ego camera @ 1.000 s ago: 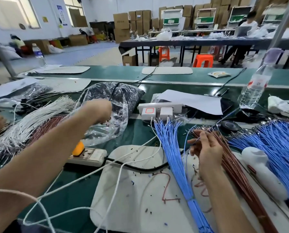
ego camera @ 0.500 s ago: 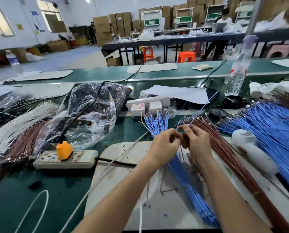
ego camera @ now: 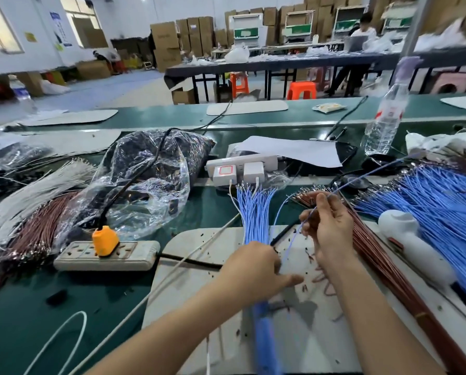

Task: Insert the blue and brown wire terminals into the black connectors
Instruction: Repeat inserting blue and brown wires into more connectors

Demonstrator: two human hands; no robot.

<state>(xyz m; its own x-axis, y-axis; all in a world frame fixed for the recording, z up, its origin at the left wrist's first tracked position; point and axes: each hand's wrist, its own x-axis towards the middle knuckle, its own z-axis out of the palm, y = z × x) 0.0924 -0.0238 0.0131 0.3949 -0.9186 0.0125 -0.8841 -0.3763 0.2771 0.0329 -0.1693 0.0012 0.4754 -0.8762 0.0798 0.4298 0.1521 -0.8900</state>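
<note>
My right hand (ego camera: 330,231) is raised over the white mat (ego camera: 199,266) and pinches a single blue wire (ego camera: 367,173), which runs up and to the right. Whether it also holds a black connector I cannot tell. My left hand (ego camera: 253,269) lies on the fanned blue wire bundle (ego camera: 255,209) with its fingers curled into the wires and its thumb pointing right. The brown wire bundle (ego camera: 375,258) lies just right of my right hand. A clear plastic bag of dark parts (ego camera: 150,171) sits at the back left.
A power strip (ego camera: 134,255) with an orange plug lies left of the mat, with cables crossing it. A large blue wire pile (ego camera: 443,201), a white object (ego camera: 410,239) and a water bottle (ego camera: 386,115) stand at the right. White and brown wires (ego camera: 37,207) lie far left.
My left hand came back from the plastic bag, met my right hand at the wire, then dropped onto the blue bundle. My right hand stays raised with the single blue wire.
</note>
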